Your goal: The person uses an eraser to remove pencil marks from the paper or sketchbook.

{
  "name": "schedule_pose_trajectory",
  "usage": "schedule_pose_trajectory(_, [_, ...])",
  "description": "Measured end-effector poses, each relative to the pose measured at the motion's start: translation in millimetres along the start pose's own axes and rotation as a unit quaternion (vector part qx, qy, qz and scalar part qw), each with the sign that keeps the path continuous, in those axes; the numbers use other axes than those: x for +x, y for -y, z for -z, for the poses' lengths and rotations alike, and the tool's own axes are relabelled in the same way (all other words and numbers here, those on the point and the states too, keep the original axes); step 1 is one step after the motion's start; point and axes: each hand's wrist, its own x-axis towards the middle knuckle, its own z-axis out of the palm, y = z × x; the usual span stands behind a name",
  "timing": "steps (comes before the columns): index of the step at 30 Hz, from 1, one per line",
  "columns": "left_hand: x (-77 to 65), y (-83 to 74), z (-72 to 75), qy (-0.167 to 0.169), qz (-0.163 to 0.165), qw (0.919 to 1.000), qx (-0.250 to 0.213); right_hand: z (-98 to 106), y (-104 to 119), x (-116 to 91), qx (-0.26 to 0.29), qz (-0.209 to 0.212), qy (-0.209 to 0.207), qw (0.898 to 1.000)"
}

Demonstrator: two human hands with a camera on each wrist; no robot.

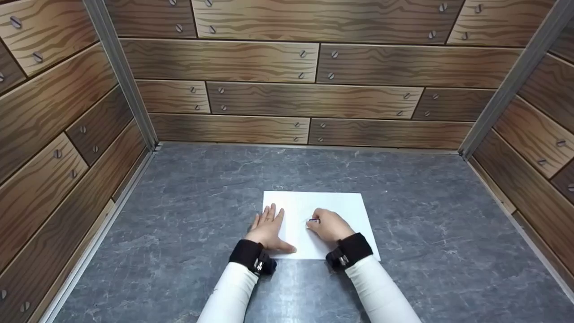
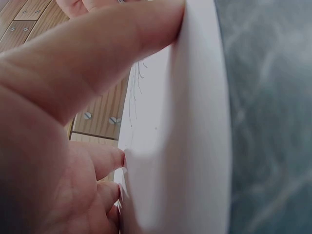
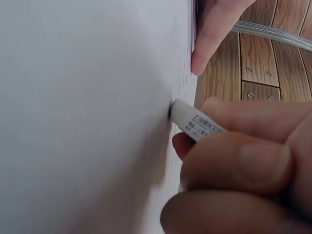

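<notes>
A white sheet of paper (image 1: 345, 204) lies on the grey table. My left hand (image 1: 267, 232) rests on its left side with the fingers spread and the thumb near the front edge. In the right hand (image 1: 332, 227) I pinch a small white eraser (image 3: 197, 121) with printed lettering. Its end meets the paper, as the right wrist view shows; most of its body is hidden by the fingers. Thin curved pencil-like lines (image 2: 139, 83) show on the sheet in the left wrist view.
Wood-patterned panels with screws form a back wall (image 1: 314, 98) and two side walls around the grey marbled tabletop (image 1: 202, 202). Metal strips run along the corners. A black strap with a small camera sits on each wrist.
</notes>
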Motion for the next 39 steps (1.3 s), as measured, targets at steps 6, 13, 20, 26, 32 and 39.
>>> schedule_pose_trajectory(6, [-0.2, -0.2, 0.6, -0.001, 0.0, 1.0, 0.002, 5.4, -1.0, -1.3, 0.001, -0.063, -0.034, 0.997])
schedule_pose_trajectory(13, [-0.2, 0.2, 0.1, -0.002, -0.003, 1.0, 0.003, 2.1, -1.2, -0.5, -0.001, -0.017, 0.002, 1.0])
schedule_pose_trajectory(20, [0.6, 0.4, 0.6, -0.002, -0.005, 1.0, 0.0, 5.5, -6.7, -1.1, -0.002, -0.072, -0.053, 0.996])
schedule_pose_trajectory(26, [-0.2, 0.7, 0.1, 0.001, -0.005, 1.0, 0.001, 3.3, -6.6, -1.1, 0.005, -0.021, -0.02, 1.0])
schedule_pose_trajectory(32, [0.6, -0.4, -0.2, 0.001, -0.003, 0.9999, 0.01, 6.7, -8.4, -2.4, -0.003, -0.059, -0.046, 0.997])
schedule_pose_trajectory(39, [0.9, -0.1, 0.4, 0.0, -0.006, 0.9999, 0.01, 4.4, -5.6, -1.0, 0.006, -0.033, -0.018, 0.999])
